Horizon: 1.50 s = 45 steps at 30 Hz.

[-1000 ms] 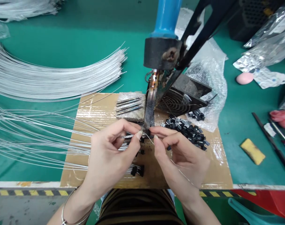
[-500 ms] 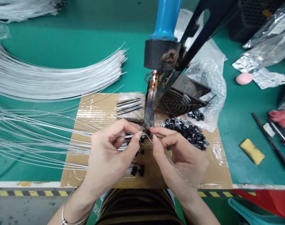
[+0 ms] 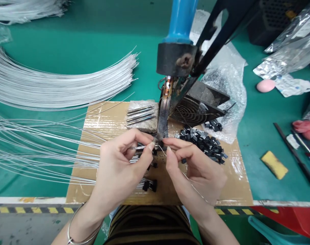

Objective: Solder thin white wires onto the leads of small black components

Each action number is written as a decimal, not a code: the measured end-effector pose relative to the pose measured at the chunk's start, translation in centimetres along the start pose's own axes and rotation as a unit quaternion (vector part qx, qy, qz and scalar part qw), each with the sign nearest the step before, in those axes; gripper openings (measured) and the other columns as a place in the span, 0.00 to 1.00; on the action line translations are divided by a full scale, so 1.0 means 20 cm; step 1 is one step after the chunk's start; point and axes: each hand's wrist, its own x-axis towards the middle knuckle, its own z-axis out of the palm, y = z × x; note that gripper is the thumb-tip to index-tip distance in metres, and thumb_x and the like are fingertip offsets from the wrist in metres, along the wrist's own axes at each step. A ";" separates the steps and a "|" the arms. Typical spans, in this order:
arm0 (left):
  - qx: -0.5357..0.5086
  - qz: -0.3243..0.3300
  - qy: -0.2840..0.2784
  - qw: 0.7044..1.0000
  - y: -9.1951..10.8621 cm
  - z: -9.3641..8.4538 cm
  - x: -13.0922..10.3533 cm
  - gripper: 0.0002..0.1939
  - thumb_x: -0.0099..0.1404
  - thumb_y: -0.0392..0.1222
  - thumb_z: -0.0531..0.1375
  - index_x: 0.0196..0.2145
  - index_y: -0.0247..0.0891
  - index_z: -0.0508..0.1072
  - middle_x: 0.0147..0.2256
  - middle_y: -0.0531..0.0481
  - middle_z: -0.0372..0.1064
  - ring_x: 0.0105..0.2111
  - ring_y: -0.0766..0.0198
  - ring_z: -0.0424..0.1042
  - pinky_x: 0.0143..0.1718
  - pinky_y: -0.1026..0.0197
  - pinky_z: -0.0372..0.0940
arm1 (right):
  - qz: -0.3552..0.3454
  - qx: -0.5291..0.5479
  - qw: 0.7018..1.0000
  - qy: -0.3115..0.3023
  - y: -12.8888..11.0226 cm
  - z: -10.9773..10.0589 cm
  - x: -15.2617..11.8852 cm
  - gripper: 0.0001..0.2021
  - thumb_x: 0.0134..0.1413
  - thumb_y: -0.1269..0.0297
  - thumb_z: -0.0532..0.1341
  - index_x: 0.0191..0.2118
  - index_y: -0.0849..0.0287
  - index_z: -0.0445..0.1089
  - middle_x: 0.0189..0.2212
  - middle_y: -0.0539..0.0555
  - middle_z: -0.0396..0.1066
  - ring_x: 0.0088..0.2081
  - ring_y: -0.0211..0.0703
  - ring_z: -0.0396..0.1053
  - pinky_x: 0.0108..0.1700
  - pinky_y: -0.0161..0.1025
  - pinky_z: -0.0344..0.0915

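Clamping my left grip point(image 3: 124, 163) on a slim metal rod point(image 3: 137, 148), my right grip point(image 3: 195, 166) on thin wire point(image 3: 162, 150), I hold both beneath the iron point(image 3: 162, 119), likely so they meet there.

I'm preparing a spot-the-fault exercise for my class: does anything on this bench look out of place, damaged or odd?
Two things look worn: the black collar below the blue handle has a brownish, rusty-looking patch, and the yellow block at right carries dark smudges.
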 end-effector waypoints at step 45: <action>0.022 0.040 0.036 0.998 -0.02 0.03 -0.03 0.06 0.65 0.32 0.66 0.32 0.43 0.78 0.35 0.56 0.80 0.34 0.68 0.79 0.31 0.72 0.70 | -0.054 -0.004 0.998 0.028 0.02 0.03 -0.01 0.11 0.59 0.81 0.67 0.33 0.55 0.72 0.43 0.51 0.83 0.45 0.41 0.82 0.49 0.38 0.77</action>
